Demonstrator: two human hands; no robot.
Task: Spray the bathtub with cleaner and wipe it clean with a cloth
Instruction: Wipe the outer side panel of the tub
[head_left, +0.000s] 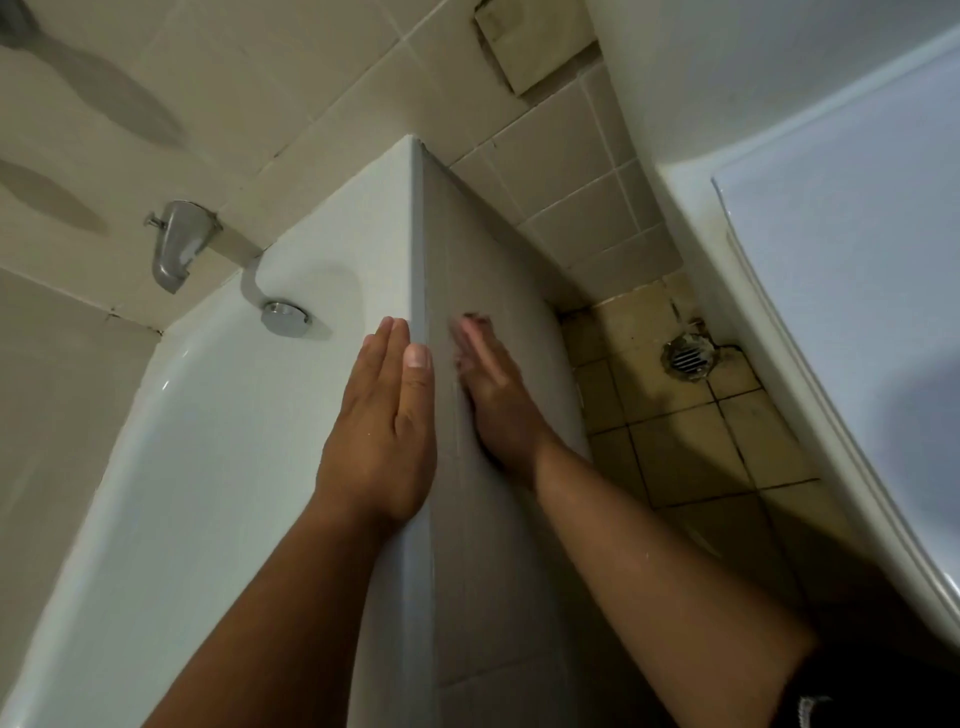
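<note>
The white bathtub (218, 426) fills the left and middle of the head view, and its rim runs away from me. My left hand (379, 431) lies flat on the inner side of that rim, fingers together and straight, holding nothing. My right hand (493, 389) presses flat against the tub's grey tiled outer panel (498, 519); its fingertips are blurred with motion. I see no cloth and no spray bottle.
A metal tub spout (174, 247) sticks out of the tiled wall at the far end, with a round chrome overflow cap (283, 317) below it. A floor drain (685, 358) sits in stained yellow tiles on the right. A white fixture (852, 291) bounds the right side.
</note>
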